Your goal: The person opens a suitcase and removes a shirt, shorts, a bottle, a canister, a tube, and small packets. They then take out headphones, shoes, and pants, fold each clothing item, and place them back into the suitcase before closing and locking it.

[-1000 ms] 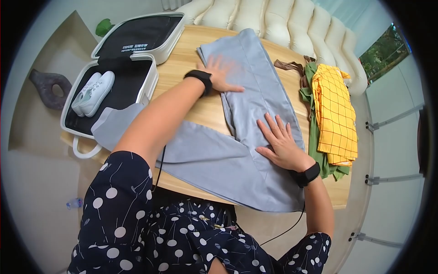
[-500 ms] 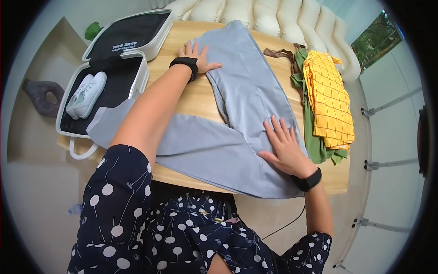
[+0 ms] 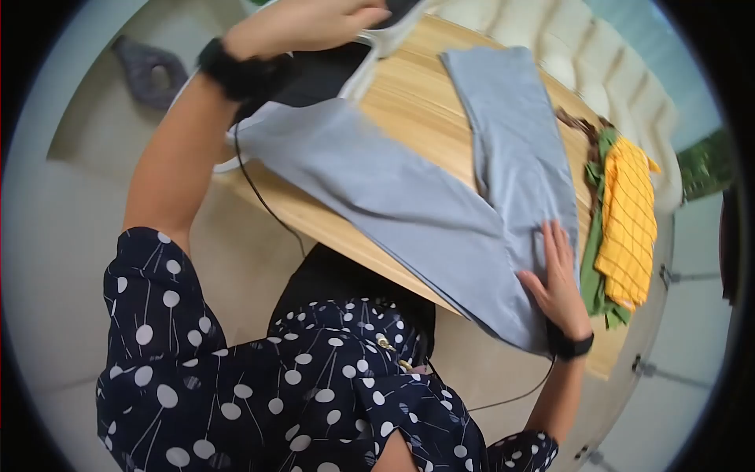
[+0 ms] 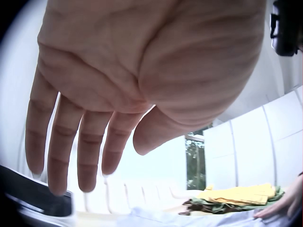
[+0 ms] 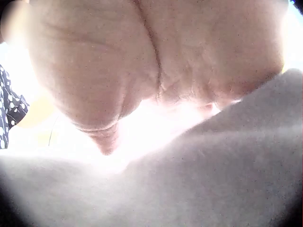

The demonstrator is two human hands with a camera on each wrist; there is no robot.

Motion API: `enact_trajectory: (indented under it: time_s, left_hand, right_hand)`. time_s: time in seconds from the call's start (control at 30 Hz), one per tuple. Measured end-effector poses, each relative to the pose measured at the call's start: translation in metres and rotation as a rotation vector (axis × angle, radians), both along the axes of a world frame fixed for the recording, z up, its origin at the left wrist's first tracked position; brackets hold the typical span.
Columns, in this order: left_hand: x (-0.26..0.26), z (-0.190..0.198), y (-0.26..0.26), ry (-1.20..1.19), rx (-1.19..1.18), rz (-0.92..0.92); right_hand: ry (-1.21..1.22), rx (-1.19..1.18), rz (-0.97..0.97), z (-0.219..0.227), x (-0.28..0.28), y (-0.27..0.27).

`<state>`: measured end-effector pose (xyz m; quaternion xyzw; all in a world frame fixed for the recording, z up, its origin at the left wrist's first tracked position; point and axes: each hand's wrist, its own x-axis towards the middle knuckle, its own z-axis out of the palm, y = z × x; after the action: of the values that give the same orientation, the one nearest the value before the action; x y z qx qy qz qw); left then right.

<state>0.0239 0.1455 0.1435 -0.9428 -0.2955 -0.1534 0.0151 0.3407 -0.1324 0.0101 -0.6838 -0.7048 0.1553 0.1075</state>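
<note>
Grey-blue trousers (image 3: 409, 189) lie across the wooden table in the head view, their legs spread apart in a V. One leg reaches left to the suitcase, the other toward the table's far edge. My right hand (image 3: 560, 287) rests flat on the cloth near the waist end, fingers extended; in the right wrist view the palm (image 5: 156, 61) is just over the grey fabric (image 5: 213, 175). Raised above the suitcase, my left hand (image 3: 295, 25) holds nothing. The left wrist view shows its palm (image 4: 142, 61) with fingers straight and spread, away from the cloth.
An open white suitcase (image 3: 362, 79) with black lining is at the upper left, partly hidden by the left arm. Folded yellow checked cloth (image 3: 629, 228) lies on green cloth (image 3: 594, 259) at the table's right. A cable hangs by the left wrist. A cream padded sofa (image 3: 566, 47) stands behind.
My left hand has lifted off the far trouser leg and moved left over the suitcase. My right hand stays on the cloth. The head view has turned and shifted.
</note>
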Motion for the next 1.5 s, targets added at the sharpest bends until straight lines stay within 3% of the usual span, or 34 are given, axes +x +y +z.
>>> enact_trajectory:
  time_s: [0.07,0.13,0.2,0.27,0.3,0.33,0.4,0.47,0.53,0.77,0.9,1.13,1.23,1.33,1.4,1.5]
  left_hand:
    - [-0.082,0.001,0.016,0.064,-0.210,0.232]
    - [-0.130,0.001,-0.006,0.083,-0.409,0.452]
    - [-0.187,-0.035,-0.008,0.010,-0.605,0.590]
    - [-0.211,-0.058,-0.019,-0.062,-0.682,0.656]
    - [-0.213,-0.068,-0.027,-0.227,-0.647,0.652]
    - [-0.215,-0.074,-0.032,-0.228,-0.649,0.657]
    - [-0.209,-0.084,-0.043,-0.183,-0.266,0.480]
    - [-0.190,-0.082,-0.067,-0.124,-0.221,0.370]
    - [-0.168,-0.088,-0.079,-0.129,-0.013,0.085]
    - [-0.144,-0.103,-0.081,0.024,0.071,0.085]
    - [-0.142,-0.104,-0.081,-0.024,0.022,0.060]
    - [-0.143,-0.101,-0.075,-0.038,-0.003,0.061]
    - [-0.153,-0.104,-0.063,-0.154,-0.037,0.024]
    - [-0.153,-0.096,-0.055,-0.255,0.079,0.197]
    - [-0.146,-0.088,-0.046,-0.376,-0.089,0.181]
    - [-0.163,-0.094,-0.021,-0.320,-0.175,0.197]
  right_hand:
    - [-0.066,0.049,-0.009,0.009,-0.011,-0.012]
    - [-0.083,0.012,0.019,0.020,-0.022,-0.027]
    - [-0.024,-0.042,0.034,0.022,-0.033,-0.041]
    - [-0.011,-0.061,0.053,0.023,-0.043,-0.049]
    - [0.001,-0.083,0.059,0.023,-0.047,-0.052]
    - [0.010,-0.103,0.062,0.023,-0.051,-0.055]
    - [-0.010,-0.095,0.060,0.020,-0.056,-0.059]
    - [-0.018,-0.119,0.026,0.019,-0.061,-0.064]
    - [-0.030,-0.092,-0.003,0.013,-0.065,-0.068]
    - [-0.099,0.105,-0.051,-0.013,-0.062,-0.075]
    - [-0.041,0.139,-0.135,-0.015,-0.053,-0.086]
    - [-0.019,0.271,-0.083,-0.022,-0.047,-0.093]
    - [-0.002,0.275,-0.065,-0.024,-0.043,-0.093]
    - [0.059,0.291,-0.069,-0.025,-0.041,-0.094]
    - [0.088,0.269,-0.078,-0.023,-0.041,-0.094]
    - [0.084,0.279,-0.080,-0.023,-0.041,-0.094]
